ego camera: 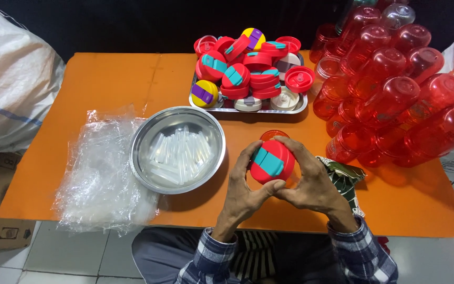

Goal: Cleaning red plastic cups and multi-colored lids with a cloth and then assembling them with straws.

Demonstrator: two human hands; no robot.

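Observation:
A red lid with a teal flap point(272, 161) sits on top of a red translucent bottle point(274, 135), near the front middle of the orange table point(106, 89). My left hand point(244, 189) grips the lid's left side, thumb under its front edge. My right hand point(311, 181) wraps the lid's right side, fingers curled over the top. Most of the bottle is hidden behind the lid and my hands.
A steel bowl point(148, 130) holding several clear plastic straws stands left of my hands. Clear plastic bags point(101, 173) lie at the left. A metal tray point(299, 108) piled with red, yellow and white lids sits behind. Stacked red bottles point(395, 100) fill the right. A patterned cloth point(345, 176) lies beside my right hand.

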